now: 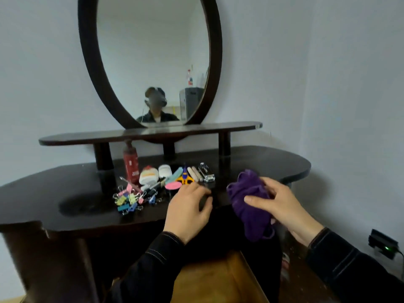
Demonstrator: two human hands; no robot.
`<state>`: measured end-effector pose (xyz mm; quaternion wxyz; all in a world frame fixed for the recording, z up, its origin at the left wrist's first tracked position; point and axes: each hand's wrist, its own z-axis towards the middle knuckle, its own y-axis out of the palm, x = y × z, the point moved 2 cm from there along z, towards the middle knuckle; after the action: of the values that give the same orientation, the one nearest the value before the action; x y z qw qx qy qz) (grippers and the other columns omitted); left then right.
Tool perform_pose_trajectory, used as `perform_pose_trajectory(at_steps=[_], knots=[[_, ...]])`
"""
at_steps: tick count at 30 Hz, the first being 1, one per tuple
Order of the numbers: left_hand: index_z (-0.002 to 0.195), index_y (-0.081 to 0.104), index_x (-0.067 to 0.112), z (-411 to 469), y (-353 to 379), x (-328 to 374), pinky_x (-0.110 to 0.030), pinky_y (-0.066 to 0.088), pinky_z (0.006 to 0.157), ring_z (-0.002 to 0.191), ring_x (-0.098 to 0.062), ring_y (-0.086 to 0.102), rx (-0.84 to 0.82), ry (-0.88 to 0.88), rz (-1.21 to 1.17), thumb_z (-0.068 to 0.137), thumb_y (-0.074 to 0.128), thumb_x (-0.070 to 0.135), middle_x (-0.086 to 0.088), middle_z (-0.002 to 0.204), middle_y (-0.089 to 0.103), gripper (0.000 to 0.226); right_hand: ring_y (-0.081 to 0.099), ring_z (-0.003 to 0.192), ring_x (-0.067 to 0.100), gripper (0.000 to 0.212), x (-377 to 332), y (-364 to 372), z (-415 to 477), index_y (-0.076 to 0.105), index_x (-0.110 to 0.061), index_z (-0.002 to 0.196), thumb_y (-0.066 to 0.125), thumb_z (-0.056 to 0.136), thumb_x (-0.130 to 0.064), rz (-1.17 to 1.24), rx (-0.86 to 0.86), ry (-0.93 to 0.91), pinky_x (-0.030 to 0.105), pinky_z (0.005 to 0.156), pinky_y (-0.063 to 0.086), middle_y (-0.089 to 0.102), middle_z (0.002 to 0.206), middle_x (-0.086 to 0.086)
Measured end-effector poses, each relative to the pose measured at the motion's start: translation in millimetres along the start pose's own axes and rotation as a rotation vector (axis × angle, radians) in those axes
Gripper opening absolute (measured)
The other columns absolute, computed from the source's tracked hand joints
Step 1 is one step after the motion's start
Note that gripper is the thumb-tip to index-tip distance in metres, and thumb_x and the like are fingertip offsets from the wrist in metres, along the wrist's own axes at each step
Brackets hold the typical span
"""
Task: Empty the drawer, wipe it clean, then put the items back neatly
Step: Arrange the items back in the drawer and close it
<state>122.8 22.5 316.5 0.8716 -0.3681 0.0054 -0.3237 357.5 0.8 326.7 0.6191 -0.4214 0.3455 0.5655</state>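
Note:
My right hand (282,204) grips a bunched purple cloth (249,217) above the front edge of the dark dressing table (65,189). Left of it, my left hand (185,211) is curled round a small dark object (206,199), blurred, at the table's edge. Below my arms the open drawer (220,278) shows a bare brown wooden inside. On the tabletop lie the drawer's items: coloured binder clips (129,200), a white jar (148,174), orange scissors (185,178), a pink round thing (172,185) and a metal stapler (206,174).
A red bottle (130,165) stands under a raised shelf (131,134) with an oval mirror (153,62) behind it. A black device with a green light (385,246) sits by the wall at lower right. The table's left part holds nothing.

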Motion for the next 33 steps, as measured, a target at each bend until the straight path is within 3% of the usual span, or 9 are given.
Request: perform_pose_trajectory(at_steps=[4, 6, 9, 11, 14, 18, 23, 29, 33], knots=[[0.089, 0.071, 0.025, -2.2, 15.1, -7.7, -0.035, 0.046, 0.071, 0.087, -0.016, 0.054, -0.070, -0.033, 0.279, 0.095, 0.034, 0.046, 0.009, 0.090, 0.058, 0.042, 0.070, 0.094, 0.005, 0.044, -17.1, -11.9, 70.7, 0.063, -0.029, 0.114, 0.086, 0.078, -0.017, -0.085, 0.177, -0.058, 0.017, 0.073, 0.052, 0.073, 0.106, -0.012], [0.083, 0.070, 0.025, -2.2, 17.0, -6.1, -0.033, 0.045, 0.066, 0.082, -0.015, 0.053, -0.016, -0.050, 0.259, 0.091, 0.037, 0.045, 0.010, 0.084, 0.057, 0.040, 0.062, 0.098, 0.008, 0.048, -18.4, -11.9, 107.0, 0.056, -0.030, 0.126, 0.079, 0.084, -0.023, -0.326, 0.263, -0.127, 0.024, 0.078, 0.049, 0.063, 0.113, -0.014], [0.087, 0.069, 0.027, 5.1, 14.2, -6.1, -0.028, 0.044, 0.069, 0.086, -0.011, 0.052, -0.045, -0.123, 0.236, 0.087, 0.039, 0.048, 0.012, 0.087, 0.056, 0.037, 0.058, 0.104, 0.021, 0.054, 1.4, -5.6, 144.1, 0.043, -0.032, 0.140, 0.067, 0.092, -0.027, -0.815, 0.343, -0.203, 0.036, 0.079, 0.051, 0.052, 0.127, 0.001], [0.090, 0.069, 0.028, 8.4, 14.3, -9.5, -0.026, 0.043, 0.070, 0.090, -0.009, 0.051, -0.079, -0.140, 0.229, 0.086, 0.042, 0.050, 0.013, 0.091, 0.056, 0.035, 0.052, 0.120, 0.032, 0.064, 33.2, 2.9, 156.9, 0.032, -0.030, 0.150, 0.062, 0.094, -0.032, -1.031, 0.204, -0.082, 0.045, 0.092, 0.052, 0.044, 0.142, 0.011], [0.094, 0.070, 0.031, 13.3, 13.2, -18.4, -0.024, 0.040, 0.068, 0.090, -0.004, 0.048, -0.133, -0.141, 0.184, 0.086, 0.049, 0.055, 0.015, 0.091, 0.054, 0.034, 0.033, 0.143, 0.037, 0.072, 71.8, 18.8, 157.6, 0.016, -0.029, 0.160, 0.045, 0.099, -0.053, -1.234, -0.052, 0.130, 0.049, 0.115, 0.033, 0.028, 0.160, 0.014], [0.094, 0.070, 0.033, 22.2, 11.5, -26.6, -0.025, 0.040, 0.069, 0.090, -0.003, 0.048, -0.196, -0.153, 0.128, 0.083, 0.055, 0.059, 0.016, 0.089, 0.051, 0.032, 0.024, 0.149, 0.035, 0.074, 71.8, 22.9, 151.5, 0.016, -0.030, 0.160, 0.041, 0.098, -0.061, -1.256, -0.034, 0.071, 0.050, 0.119, 0.026, 0.021, 0.165, 0.012], [0.094, 0.071, 0.033, 22.0, 8.5, -27.4, -0.026, 0.042, 0.073, 0.093, -0.002, 0.048, -0.199, -0.167, 0.058, 0.080, 0.054, 0.058, 0.016, 0.091, 0.053, 0.033, 0.023, 0.150, 0.032, 0.073, 64.3, 27.9, 140.6, 0.026, -0.029, 0.157, 0.052, 0.095, -0.056, -1.304, 0.061, -0.064, 0.046, 0.119, 0.026, 0.023, 0.164, 0.009], [0.095, 0.072, 0.030, 19.0, -0.2, -32.9, -0.019, 0.046, 0.082, 0.093, 0.003, 0.054, -0.138, -0.250, -0.131, 0.085, 0.057, 0.033, 0.018, 0.094, 0.062, 0.018, 0.038, 0.141, 0.022, 0.055, 50.5, 83.4, 119.4, 0.043, -0.026, 0.148, 0.054, 0.096, -0.040, -1.257, 0.079, -0.335, 0.038, 0.107, 0.042, 0.042, 0.151, 0.001], [0.094, 0.073, 0.030, 15.7, -8.6, -36.4, -0.023, 0.049, 0.084, 0.086, 0.000, 0.059, 0.017, -0.344, -0.284, 0.084, 0.061, 0.017, 0.017, 0.089, 0.066, 0.020, 0.036, 0.141, 0.020, 0.051, 46.8, 129.3, 111.3, 0.037, -0.025, 0.151, 0.045, 0.101, -0.034, -1.144, -0.056, -0.449, 0.035, 0.106, 0.041, 0.039, 0.152, -0.002]])
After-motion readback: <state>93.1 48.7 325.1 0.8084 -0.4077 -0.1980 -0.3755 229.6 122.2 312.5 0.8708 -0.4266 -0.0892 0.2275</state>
